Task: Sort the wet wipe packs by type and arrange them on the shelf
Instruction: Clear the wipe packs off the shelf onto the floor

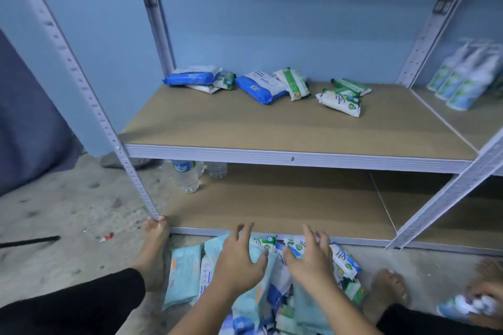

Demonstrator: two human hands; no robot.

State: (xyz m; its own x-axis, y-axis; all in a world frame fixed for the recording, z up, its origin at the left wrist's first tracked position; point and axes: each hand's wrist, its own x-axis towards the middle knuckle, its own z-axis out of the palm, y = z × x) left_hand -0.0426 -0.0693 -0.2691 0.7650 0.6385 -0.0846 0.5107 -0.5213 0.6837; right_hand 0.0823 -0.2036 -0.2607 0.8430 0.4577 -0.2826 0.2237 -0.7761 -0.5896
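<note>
Wet wipe packs [182, 275] lay heaped at shelf [272, 128] front edge, left hand [239, 264] and right hand [310, 264] fingers wide, empty; best grab one type.

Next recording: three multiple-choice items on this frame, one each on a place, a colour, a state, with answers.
1. Where do the water bottles stand? A on a chair B on the lower board, left end C in a basket
2. What colour is the pack under the left hand? A red B light blue C black
3. How are the hands? A both open, fingers spread B both gripping bottles C both fists
Answers: 1 B, they stand at that board's left; 2 B, pale blue wrapper; 3 A, right hand also spread over the pile.
</note>
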